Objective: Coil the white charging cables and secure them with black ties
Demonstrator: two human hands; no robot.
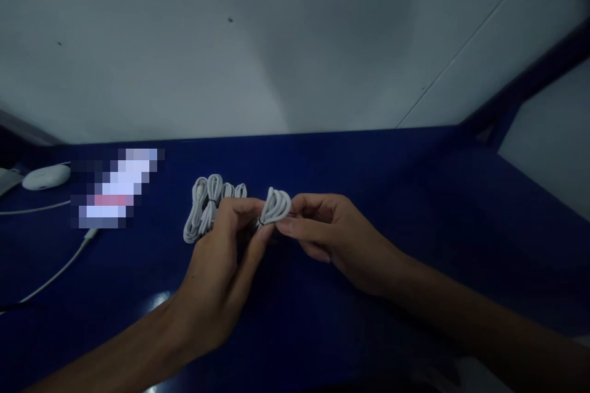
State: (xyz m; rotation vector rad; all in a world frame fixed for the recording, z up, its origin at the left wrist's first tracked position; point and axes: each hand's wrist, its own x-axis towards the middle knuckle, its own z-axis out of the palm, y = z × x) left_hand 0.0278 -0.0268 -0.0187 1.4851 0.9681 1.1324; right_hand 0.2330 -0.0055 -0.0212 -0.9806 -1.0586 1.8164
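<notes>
A coiled white cable (277, 204) is held up over the blue table, with a thin black tie round its lower left part. My left hand (230, 245) pinches the coil near the tie, between thumb and fingers. At the coil's right side, my right hand (327, 224) has its thumb and index finger pressed together on what looks like a thin dark end of the tie. Several bundled white cables (203, 206) lie just beyond and to the left of my left hand, which partly hides them.
A blurred-out lit phone (115, 190) lies on the blue table (396, 184) at the left, with a white cable (59, 271) plugged into its near end. A white rounded device (46, 177) sits farther left. Behind the table stands a pale wall (184, 73).
</notes>
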